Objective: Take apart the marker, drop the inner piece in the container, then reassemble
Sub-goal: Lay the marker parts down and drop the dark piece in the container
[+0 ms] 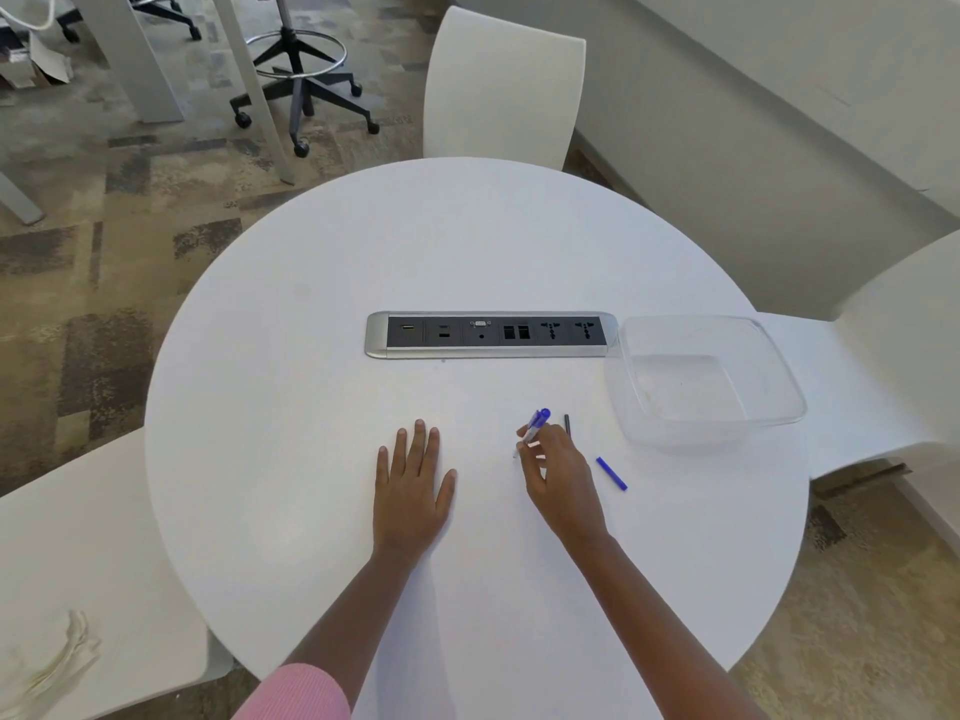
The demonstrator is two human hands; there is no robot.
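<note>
White laminate carries the scene: a person sits at a round desk point(311, 459), left hand point(413, 491) spread flat and holding nothing, probably to steady the body while the other hand works. The right hand point(558, 478) pinches the marker point(535, 426) between thumb and fingertips, its grip closed on the clear barrel. The marker is raised off the desk, long axis tilted, its blue end pointing up and toward the far edge, the lower end angled down toward the near edge; whether that lower end touches the surface cannot be told.

Two loose parts lie just right of the hand: a thin dark rod point(567, 424), lengthwise toward the far edge and partly hidden behind the fingers, likely the inner piece, and a blue piece point(611, 473) lying diagonally, one end toward the hand and the other toward the near right edge. A clear container point(779, 402) waits at the right edge, nothing visible in it, beside the socket strip point(491, 335) at the desk's centre. Judging by this layout, the marker is apart and the drop not yet made.
</note>
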